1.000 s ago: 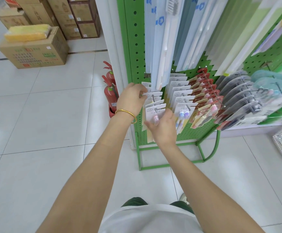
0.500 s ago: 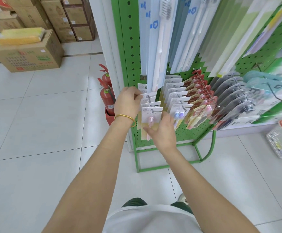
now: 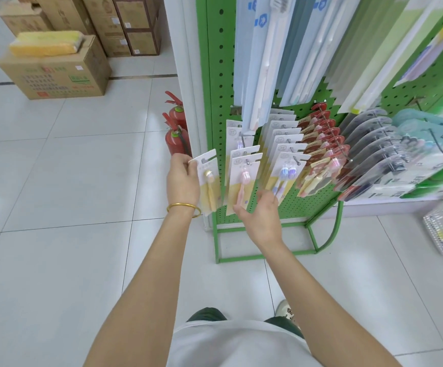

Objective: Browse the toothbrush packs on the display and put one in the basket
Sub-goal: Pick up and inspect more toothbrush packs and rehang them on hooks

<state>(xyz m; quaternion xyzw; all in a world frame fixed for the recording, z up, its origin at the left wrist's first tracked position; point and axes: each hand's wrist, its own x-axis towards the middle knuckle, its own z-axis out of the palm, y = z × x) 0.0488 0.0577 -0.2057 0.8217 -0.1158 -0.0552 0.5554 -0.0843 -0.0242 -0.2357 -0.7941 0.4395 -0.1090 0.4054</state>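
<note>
The step in hand looks like the end of browsing and the start of choosing; the left hand (image 3: 183,181) is clamped on the upper edge of a yellow toothbrush pack (image 3: 209,186), with fingers curled round the card; this pack hangs in the air just left of the row and seems free of any hook, with its hanging hole empty. The right hand (image 3: 261,218) is apart and relaxed, with loose fingers at the lower edge of the pink toothbrush pack (image 3: 243,181), which hangs at the front of its hook (image 3: 247,161) on the green rack (image 3: 215,75); whether the fingers really touch the card I cannot tell. More packs hang to the right, among them a purple pack (image 3: 285,176). The basket (image 3: 437,231) stands on the floor (image 3: 56,181) at the far right edge, well apart from both hands and partly cut by the frame. In my judgement the next move calls for a decision; if the yellow pack is the choice, the left hand must carry it across the body, past the row of hanging cards, and lower it over the basket rim; the person probably needs to turn or step to the right, and the right hand should let the pink pack swing back.
</note>
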